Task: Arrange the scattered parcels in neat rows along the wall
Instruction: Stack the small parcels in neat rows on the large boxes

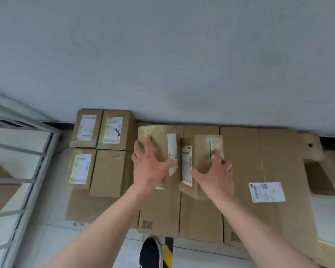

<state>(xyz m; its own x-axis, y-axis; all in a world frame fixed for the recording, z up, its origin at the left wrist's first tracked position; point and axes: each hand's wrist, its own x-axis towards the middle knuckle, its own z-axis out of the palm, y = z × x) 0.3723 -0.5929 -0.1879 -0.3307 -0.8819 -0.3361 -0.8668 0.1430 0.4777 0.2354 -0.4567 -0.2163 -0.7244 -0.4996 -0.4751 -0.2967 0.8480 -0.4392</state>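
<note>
left hand (pixel 150 167): grip spread flat on small brown taped cardboard parcel (pixel 158 144)
right hand (pixel 217 175): spread on neighbouring labelled brown parcel (pixel 199 151)
handling: light, stiff, tape slippery; hold side edges

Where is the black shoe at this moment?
In the head view the black shoe sits at the bottom centre on the floor, just left of a black-and-yellow striped strip, below the front edge of the big cardboard boxes.
</note>
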